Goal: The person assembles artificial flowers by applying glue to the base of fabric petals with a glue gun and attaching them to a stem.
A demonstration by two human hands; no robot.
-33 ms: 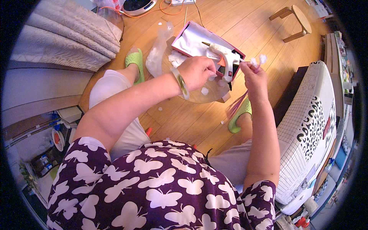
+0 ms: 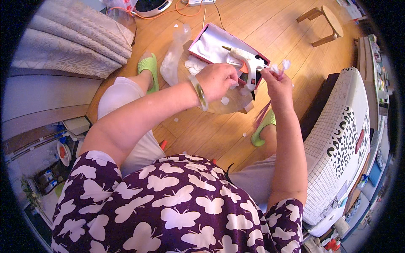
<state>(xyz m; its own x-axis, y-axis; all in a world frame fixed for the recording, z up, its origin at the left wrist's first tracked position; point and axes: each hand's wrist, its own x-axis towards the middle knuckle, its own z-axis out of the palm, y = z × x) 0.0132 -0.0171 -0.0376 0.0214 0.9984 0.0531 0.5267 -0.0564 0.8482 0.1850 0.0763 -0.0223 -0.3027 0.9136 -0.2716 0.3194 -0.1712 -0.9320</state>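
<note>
My left hand [image 2: 216,80], a bangle on its wrist, is closed in a pinch on a small white petal [image 2: 233,85]. To its right my right hand [image 2: 277,88] has its fingertips closed round thin purple stems [image 2: 263,114]. Small white blossoms [image 2: 285,64] top the stems above the fingers, and the stems trail below the hand. Between and beyond the hands a white glue gun [image 2: 253,67] with an orange trigger lies across a pink-edged box [image 2: 206,44] lined with white. Loose white petals [image 2: 225,100] lie around the left hand.
The box rests on a low round stand [image 2: 219,109]. A clear plastic bag [image 2: 171,61] lies at its left. Green slippers [image 2: 147,69] are on my feet. A wooden stool [image 2: 325,25] stands far right, a patterned covered piece of furniture [image 2: 337,139] near right, a curtain [image 2: 80,38] left.
My right hand has shifted slightly, and the blossoms and trailing stems have swung a little with it. My left hand stays in place.
</note>
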